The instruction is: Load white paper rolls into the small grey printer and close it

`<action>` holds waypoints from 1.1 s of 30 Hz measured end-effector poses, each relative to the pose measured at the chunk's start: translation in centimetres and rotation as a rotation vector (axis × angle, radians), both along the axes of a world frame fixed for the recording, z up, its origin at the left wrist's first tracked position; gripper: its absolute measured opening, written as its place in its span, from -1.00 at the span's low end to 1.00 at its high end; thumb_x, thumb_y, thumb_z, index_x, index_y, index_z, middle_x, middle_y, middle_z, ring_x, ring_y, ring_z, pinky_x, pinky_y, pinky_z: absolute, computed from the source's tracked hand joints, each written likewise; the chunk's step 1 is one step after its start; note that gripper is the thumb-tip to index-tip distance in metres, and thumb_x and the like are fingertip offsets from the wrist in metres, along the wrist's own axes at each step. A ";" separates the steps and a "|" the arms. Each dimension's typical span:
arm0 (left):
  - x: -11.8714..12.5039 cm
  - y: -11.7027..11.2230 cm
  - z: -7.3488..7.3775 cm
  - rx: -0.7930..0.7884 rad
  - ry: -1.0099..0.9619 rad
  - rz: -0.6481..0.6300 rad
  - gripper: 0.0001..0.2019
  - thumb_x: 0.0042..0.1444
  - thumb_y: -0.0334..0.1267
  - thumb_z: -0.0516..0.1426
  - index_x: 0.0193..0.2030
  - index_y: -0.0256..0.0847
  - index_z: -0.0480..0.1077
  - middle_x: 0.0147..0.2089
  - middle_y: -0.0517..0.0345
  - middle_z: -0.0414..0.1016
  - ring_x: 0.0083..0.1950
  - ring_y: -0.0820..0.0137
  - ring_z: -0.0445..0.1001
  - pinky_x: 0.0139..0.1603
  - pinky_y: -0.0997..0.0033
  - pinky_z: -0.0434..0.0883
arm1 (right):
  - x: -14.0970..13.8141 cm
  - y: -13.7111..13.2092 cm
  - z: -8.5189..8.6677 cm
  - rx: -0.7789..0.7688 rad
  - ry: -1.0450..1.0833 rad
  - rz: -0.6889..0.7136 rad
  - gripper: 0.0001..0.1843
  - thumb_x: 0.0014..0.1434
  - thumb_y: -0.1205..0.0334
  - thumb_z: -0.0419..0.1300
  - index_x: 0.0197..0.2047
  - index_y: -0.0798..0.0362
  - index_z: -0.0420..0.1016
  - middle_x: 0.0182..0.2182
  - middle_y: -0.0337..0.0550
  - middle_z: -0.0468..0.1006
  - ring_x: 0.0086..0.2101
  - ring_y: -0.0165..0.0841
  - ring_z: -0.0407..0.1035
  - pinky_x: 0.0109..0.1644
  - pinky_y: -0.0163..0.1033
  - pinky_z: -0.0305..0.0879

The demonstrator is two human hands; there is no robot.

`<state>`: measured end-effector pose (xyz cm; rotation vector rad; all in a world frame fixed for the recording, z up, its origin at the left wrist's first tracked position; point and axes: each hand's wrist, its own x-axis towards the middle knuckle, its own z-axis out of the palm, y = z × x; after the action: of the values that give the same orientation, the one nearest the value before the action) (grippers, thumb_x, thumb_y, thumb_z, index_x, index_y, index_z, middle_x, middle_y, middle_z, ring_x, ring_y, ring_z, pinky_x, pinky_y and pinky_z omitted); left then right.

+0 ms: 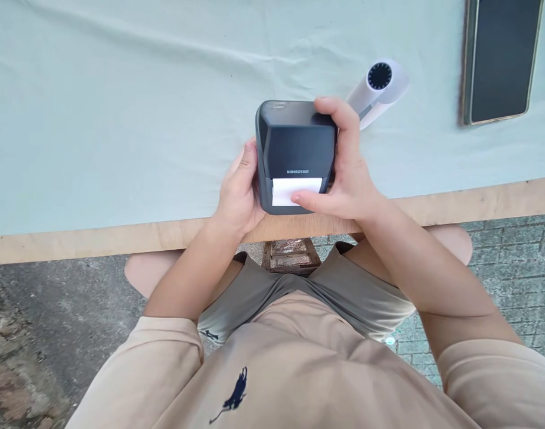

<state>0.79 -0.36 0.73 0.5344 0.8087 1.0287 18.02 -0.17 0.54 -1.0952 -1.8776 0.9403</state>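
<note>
A dark label printer (297, 149) marked NIIMBOT is held between my two hands, above the near edge of the table. White label paper (284, 190) shows at the printer's lower front. My left hand (239, 187) grips the printer's left side, thumb along the edge and the other fingers mostly hidden behind it. My right hand (350, 173) wraps the right side. Its index finger lies on the upper right corner, and its thumb touches the white paper.
Beyond my right hand, a white roll (366, 89) with a dark round end lies on the pale cloth (120, 119). A dark-screened phone (502, 59) lies at the far right. The table's wooden edge (76, 241) runs in front of my body.
</note>
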 end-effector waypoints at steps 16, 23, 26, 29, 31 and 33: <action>0.1 -0.1 -1.0 0.088 0.130 0.021 -0.63 0.26 0.12 0.03 -0.14 -0.11 0.47 -0.03 0.15 0.57 0.45 0.20 0.23 0.32 0.13 0.42 | 1.8 1.3 3.4 0.213 -0.261 0.076 -0.24 0.11 -0.20 0.22 0.28 -0.06 0.17 0.25 0.06 0.17 0.31 -0.07 0.04 0.44 0.07 0.07; 0.2 -0.1 -1.2 0.057 0.130 0.038 -0.65 0.24 0.12 0.06 -0.15 -0.11 0.45 -0.11 0.15 0.59 0.36 0.17 0.35 0.25 0.13 0.48 | 2.5 1.8 5.1 0.276 -0.245 0.053 -0.43 0.15 -0.11 0.24 0.19 -0.20 0.27 0.09 -0.17 0.41 0.13 -0.15 0.31 0.09 -0.04 0.47; 0.1 -0.1 -1.4 0.062 0.115 0.036 -0.64 0.23 0.12 0.06 -0.12 -0.11 0.45 -0.09 0.12 0.59 0.35 0.15 0.37 0.21 0.13 0.50 | 2.2 2.0 5.9 0.288 -0.131 -0.044 -0.56 0.16 -0.06 0.22 0.08 -0.14 0.39 -0.01 -0.20 0.44 0.03 -0.20 0.41 -0.01 -0.10 0.52; 0.0 -0.2 -1.5 0.058 0.105 0.021 -0.63 0.22 0.12 0.07 -0.10 -0.11 0.45 -0.04 0.12 0.58 0.40 0.16 0.30 0.25 0.13 0.48 | 1.8 2.4 6.3 0.252 -0.147 -0.255 -0.64 0.26 -0.05 0.14 0.06 -0.11 0.44 -0.07 -0.25 0.48 -0.03 -0.24 0.47 0.01 -0.17 0.50; 0.0 -0.2 -1.4 0.062 0.103 0.009 -0.63 0.22 0.13 0.07 -0.13 -0.11 0.46 0.00 0.14 0.58 0.45 0.17 0.23 0.30 0.13 0.45 | 1.6 2.8 6.1 0.268 -0.216 -0.408 -0.57 0.31 -0.14 0.05 0.05 -0.07 0.47 -0.08 -0.25 0.48 -0.02 -0.19 0.48 -0.03 -0.17 0.49; 0.0 -0.3 -1.3 0.069 0.098 0.001 -0.64 0.22 0.12 0.07 -0.14 -0.12 0.46 0.02 0.15 0.58 0.47 0.17 0.19 0.32 0.12 0.43 | 1.5 3.3 5.9 0.284 -0.263 -0.506 -0.50 0.32 -0.21 0.00 -0.01 -0.01 0.50 -0.07 -0.22 0.47 0.00 -0.10 0.47 -0.08 -0.15 0.47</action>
<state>0.82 -0.63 -0.55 0.6477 0.8622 1.0403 19.53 3.10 6.40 -1.4680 -1.7361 0.2458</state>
